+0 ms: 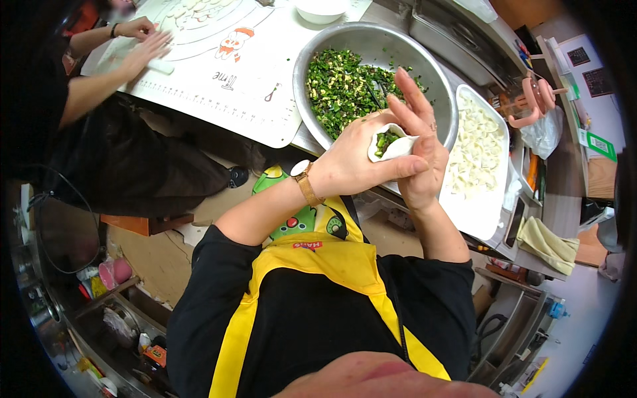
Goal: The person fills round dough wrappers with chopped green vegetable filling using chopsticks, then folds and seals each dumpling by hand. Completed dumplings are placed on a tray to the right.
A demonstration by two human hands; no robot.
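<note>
A dumpling wrapper (399,149) is partly folded, with chopped green filling (384,143) showing in its open side. My left hand (348,154), a gold watch on its wrist, cups the wrapper with the thumb along the near edge. The folded end is pinched by my right hand (425,154), whose upper fingers are spread and raised. Both hands hover over the near rim of a large steel bowl (450,107). Inside the bowl is a chopped green, yellow and dark filling (338,89); a dark utensil handle in it is partly hidden behind my hands.
On the right, a white tray (468,214) holds several shaped dumplings (475,149). A co-worker's hands (144,52) work over a printed white mat (259,84) with a rolling pin (160,66) and wrappers (196,11). A white bowl (322,12), steel container (448,37) and yellow cloth (547,244) are nearby.
</note>
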